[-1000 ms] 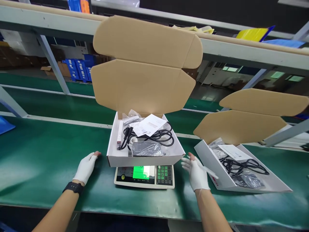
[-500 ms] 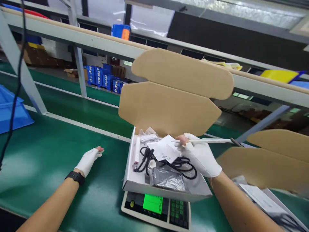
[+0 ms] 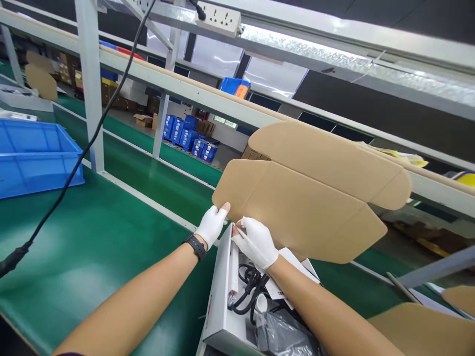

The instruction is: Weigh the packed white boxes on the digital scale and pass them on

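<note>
My left hand (image 3: 213, 226), in a white glove, is at the lower left edge of the raised cardboard lid (image 3: 300, 198). Its thumb lies over the flap and the other fingers are partly hidden. My gloved right hand (image 3: 258, 243) is closed at the back left corner of the white box (image 3: 221, 296), its fingertips pinched around a slim white stick (image 3: 245, 236), mostly hidden. Inside the box lie a bagged white tube (image 3: 233, 272), a coiled black cable (image 3: 248, 291), a white round piece (image 3: 261, 302), a grey bagged item (image 3: 284, 333) and a white leaflet (image 3: 276, 289).
A blue bin (image 3: 37, 158) stands on the green bench (image 3: 122, 237) at left, with a black cord (image 3: 96, 131) hanging before it. A metal rail (image 3: 208, 101) crosses behind the lid. Another open cardboard box (image 3: 426, 324) is at lower right. A power strip (image 3: 218, 20) hangs above.
My left hand has moved from over the bench to the lid's edge. My right hand has gone left to the box corner. The view has turned, and the leaflet lies farther right.
</note>
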Available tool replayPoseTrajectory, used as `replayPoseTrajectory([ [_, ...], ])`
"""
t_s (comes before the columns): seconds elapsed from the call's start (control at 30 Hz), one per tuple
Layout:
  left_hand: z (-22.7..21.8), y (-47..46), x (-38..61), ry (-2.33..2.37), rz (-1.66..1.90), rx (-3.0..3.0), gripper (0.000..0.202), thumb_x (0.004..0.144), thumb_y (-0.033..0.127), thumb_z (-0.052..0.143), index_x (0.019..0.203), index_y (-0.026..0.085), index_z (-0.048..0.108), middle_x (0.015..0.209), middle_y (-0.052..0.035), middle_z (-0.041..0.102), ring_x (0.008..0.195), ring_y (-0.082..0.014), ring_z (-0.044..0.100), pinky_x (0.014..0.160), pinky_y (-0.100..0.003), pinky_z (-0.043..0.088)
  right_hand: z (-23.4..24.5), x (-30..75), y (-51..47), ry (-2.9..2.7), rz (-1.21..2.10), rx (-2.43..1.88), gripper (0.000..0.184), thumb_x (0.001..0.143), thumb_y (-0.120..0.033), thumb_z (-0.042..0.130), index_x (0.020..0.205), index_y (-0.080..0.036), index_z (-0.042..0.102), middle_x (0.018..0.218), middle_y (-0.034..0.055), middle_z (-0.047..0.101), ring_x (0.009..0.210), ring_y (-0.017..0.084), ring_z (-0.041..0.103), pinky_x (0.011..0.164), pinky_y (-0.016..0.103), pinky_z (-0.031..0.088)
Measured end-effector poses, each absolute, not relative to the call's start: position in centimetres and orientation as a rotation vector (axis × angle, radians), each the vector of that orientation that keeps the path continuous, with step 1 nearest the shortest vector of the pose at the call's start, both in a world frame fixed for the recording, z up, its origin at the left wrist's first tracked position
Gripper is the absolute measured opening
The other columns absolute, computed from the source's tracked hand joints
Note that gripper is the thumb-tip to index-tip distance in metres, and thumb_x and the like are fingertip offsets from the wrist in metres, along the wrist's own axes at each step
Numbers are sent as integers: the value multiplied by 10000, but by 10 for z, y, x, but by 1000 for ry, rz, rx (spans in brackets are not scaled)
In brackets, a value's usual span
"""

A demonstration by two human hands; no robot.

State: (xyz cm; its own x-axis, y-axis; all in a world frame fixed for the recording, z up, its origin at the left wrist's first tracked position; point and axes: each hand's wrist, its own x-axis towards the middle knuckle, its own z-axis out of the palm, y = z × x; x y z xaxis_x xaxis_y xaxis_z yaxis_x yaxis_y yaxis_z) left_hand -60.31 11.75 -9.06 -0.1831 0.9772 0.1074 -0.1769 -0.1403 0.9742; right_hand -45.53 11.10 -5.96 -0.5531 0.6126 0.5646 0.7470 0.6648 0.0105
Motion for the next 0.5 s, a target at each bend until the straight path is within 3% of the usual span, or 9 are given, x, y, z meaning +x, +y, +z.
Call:
replayPoseTrajectory([
  [0.13,-98,128,-598,1142,1530,1008,526,767,695,504,690,176,541,725,-101,650,736,-224,643,681,-318,481,-65,-456,112,-2334,-386,-1068,231,918,-290,451,779,-178,599,778,58,644,751,192,601,729,275,428],
  [0.5,-107,134,-597,1127,1547,1019,546,759,715,502,667,178,535,711,-93,649,692,-208,620,642,-309,462,-67,-456,115,-2345,-391,-1021,234,931,-271,446,777,-177,595,776,55,641,739,184,597,721,268,433],
])
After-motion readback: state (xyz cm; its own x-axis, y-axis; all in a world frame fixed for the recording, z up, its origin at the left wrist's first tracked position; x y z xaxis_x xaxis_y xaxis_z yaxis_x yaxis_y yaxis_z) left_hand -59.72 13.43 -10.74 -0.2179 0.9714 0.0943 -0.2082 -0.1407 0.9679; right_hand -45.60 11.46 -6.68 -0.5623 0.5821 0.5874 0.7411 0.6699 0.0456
